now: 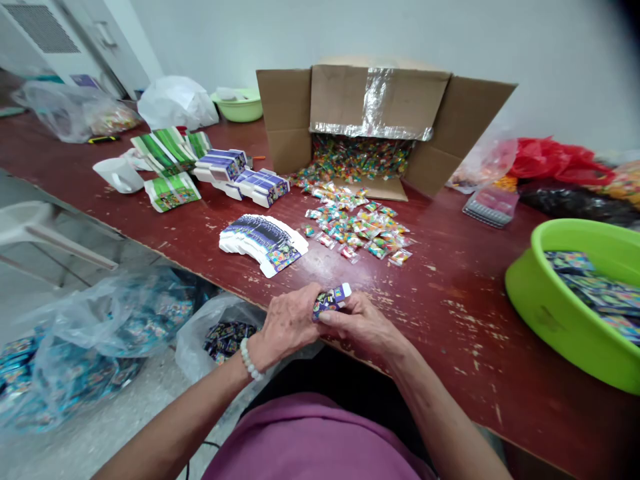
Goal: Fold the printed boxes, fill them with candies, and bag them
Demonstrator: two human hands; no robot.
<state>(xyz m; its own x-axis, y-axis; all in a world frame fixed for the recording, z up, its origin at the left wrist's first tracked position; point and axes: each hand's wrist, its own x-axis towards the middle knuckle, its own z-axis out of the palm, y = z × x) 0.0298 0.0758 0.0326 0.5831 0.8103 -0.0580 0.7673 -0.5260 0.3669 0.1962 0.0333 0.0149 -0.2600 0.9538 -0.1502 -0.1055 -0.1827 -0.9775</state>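
Note:
Both hands meet at the near edge of the dark red table (450, 293). My left hand (287, 323), with a white bead bracelet at the wrist, and my right hand (363, 323) are closed together around a small purple printed carton (333, 298). Just beyond them lies a fanned stack of flat purple cartons (263, 242). A loose pile of small wrapped candies (360, 227) is spread further back, spilling from a tipped cardboard box (380, 127).
A green basin (545, 300) with filled cartons sits at the right. Stacks of green and purple flat cartons (200, 167) and a white cup (117, 175) are at the left rear. Plastic bags (100, 333) of cartons lie on the floor at left.

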